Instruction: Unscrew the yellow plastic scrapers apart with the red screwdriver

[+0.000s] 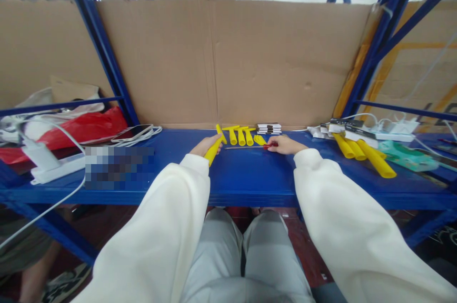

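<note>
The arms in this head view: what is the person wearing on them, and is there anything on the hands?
Both arms wear loose, wide cream-white sleeves of soft cloth, plain and without markings, reaching down to the wrists. The left hand and the right hand are bare: no gloves show. Rings or a watch, if any, are too small to tell. Light grey trousers show below.

I see a yellow plastic tube [214,147] angled up off the blue shelf, its lower end in my left hand [203,147]; a thin screwdriver [250,147] with a red handle lies flat, handle under my right hand [283,144]
</note>
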`<state>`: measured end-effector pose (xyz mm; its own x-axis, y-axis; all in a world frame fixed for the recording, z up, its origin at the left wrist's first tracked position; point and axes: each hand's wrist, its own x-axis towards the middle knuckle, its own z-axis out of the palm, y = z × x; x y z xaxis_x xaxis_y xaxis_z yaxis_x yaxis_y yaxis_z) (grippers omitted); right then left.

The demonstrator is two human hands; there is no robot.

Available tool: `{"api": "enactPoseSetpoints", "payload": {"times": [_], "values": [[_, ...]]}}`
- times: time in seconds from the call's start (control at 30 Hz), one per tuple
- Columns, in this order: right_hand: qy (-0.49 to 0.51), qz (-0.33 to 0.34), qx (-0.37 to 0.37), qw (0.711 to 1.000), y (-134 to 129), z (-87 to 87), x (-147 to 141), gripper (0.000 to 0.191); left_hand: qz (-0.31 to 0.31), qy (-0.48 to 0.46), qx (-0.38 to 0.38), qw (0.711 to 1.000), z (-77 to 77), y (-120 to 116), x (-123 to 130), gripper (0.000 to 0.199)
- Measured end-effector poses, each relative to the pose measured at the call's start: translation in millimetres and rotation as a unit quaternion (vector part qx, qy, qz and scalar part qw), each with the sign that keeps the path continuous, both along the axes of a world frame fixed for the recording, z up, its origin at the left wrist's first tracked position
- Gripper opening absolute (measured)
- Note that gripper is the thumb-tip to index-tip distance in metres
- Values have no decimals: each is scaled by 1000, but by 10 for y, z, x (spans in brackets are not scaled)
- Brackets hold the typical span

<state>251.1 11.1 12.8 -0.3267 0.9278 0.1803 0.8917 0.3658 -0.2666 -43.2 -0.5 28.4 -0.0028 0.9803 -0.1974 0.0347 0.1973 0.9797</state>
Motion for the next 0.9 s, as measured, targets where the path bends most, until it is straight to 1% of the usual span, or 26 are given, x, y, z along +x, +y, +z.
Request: {"api": "enactPoseSetpoints", "payload": {"times": [0.17, 0.3, 0.63, 0.9], "values": [[4, -19, 31, 999, -18, 2, -20, 9, -2, 0, -8, 1000, 30, -36, 30, 26], [1, -22, 48, 999, -9, -17, -34, 10, -3, -10, -4, 1000, 39, -41, 36, 25], [-2, -23, 58, 998, 15, -46, -27, 8, 0, -13, -2, 1000, 4, 0, 23, 24], [1, -27, 51, 998, 19, -43, -14, 8, -16, -1, -4, 1000, 28, -35, 37, 25]]}}
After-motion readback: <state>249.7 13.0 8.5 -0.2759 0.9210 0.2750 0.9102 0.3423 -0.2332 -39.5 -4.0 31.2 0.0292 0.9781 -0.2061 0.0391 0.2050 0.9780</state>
